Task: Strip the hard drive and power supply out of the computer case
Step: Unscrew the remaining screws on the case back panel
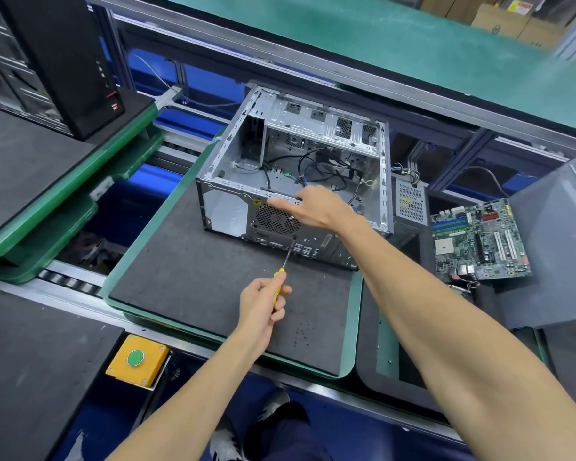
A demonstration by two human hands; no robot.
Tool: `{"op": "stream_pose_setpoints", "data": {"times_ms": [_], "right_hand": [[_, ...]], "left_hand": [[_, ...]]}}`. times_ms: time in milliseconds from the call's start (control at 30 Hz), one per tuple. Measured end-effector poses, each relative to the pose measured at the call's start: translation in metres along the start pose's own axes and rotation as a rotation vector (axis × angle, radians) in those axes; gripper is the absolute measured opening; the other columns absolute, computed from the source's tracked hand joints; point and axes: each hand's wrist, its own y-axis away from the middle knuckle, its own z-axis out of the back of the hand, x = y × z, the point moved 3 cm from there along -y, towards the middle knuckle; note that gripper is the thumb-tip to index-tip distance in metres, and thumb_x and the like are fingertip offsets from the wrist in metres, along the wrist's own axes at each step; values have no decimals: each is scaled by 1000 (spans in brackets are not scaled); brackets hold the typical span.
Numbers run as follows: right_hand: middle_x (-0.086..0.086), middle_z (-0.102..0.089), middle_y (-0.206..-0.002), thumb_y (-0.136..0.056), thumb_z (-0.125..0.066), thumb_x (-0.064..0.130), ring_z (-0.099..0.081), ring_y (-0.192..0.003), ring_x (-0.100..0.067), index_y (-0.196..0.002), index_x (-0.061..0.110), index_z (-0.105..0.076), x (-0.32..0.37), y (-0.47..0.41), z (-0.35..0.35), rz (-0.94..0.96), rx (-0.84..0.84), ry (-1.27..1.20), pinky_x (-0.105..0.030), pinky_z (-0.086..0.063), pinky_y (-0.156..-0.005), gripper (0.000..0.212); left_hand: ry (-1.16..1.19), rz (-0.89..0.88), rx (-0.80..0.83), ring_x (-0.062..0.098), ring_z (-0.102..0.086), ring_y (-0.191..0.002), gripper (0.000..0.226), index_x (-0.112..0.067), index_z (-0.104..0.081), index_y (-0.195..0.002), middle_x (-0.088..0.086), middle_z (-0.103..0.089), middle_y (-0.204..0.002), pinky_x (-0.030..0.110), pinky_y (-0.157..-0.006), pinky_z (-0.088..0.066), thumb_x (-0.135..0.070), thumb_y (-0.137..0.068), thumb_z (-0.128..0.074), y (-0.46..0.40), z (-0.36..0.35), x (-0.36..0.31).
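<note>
An open grey computer case (233,154) lies on a dark foam pad (193,287), its rear panel facing me. Loose black and blue cables (316,168) lie inside it. My right hand (313,207) rests on the case's near top edge, fingers laid over the rim above the round fan grille (275,219). My left hand (263,306) grips a yellow-handled screwdriver (285,262), whose tip touches the rear panel just below the grille. A grey perforated power supply (411,204) with a wire bundle sits outside the case, against its right side. No hard drive is visible.
A green motherboard (479,241) lies to the right, next to a grey side panel (556,247). A black tower case (64,61) stands on a green tray at far left. A yellow box with a green button (137,359) sits at the conveyor's near edge.
</note>
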Motion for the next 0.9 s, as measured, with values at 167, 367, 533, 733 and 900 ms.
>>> {"op": "stream_pose_setpoints", "data": {"times_ms": [167, 367, 533, 733, 900], "right_hand": [[-2, -37, -52, -84, -35, 88, -40, -49, -21, -61, 14, -32, 0, 1, 0, 8, -1, -2, -32, -29, -50, 77], [-1, -33, -52, -82, -36, 90, -36, -47, -20, -60, 16, -29, 1, 1, 0, 5, -6, -13, -32, -27, -50, 77], [-1, -34, -51, -80, -35, 92, -37, -47, -21, -59, 16, -28, 0, 1, 0, 0, -14, -12, -32, -27, -49, 78], [-2, -39, -51, -78, -34, 93, -42, -49, -21, -59, 15, -33, -2, -1, -1, -4, -15, -7, -32, -29, -50, 81], [-1, -39, -50, -79, -34, 92, -43, -49, -20, -58, 14, -35, -2, -2, -2, 9, -14, -3, -32, -29, -50, 81]], "left_hand": [[-84, 9, 12, 8, -32, -42, 24, -9, -54, -85, 5, -64, -69, 18, -33, -19, -26, -97, -65, -4, -1, 1], [485, 461, 300, 5, -27, -36, 22, -9, -56, -91, -6, -37, -61, 16, -30, -12, -29, -97, -56, -2, -6, 5], [197, 255, 210, 5, -25, -41, 18, -15, -56, -83, -2, -44, -65, 17, -29, -16, -23, -93, -69, -7, -2, 2], [-65, 78, 53, 9, -45, -51, 19, -8, -69, -98, 3, -72, -86, 18, -36, -29, -23, -87, -76, -12, 7, 7], [66, 167, 157, 7, -36, -45, 24, -8, -66, -95, 3, -70, -82, 17, -32, -20, -32, -97, -64, -11, 4, 8]]}}
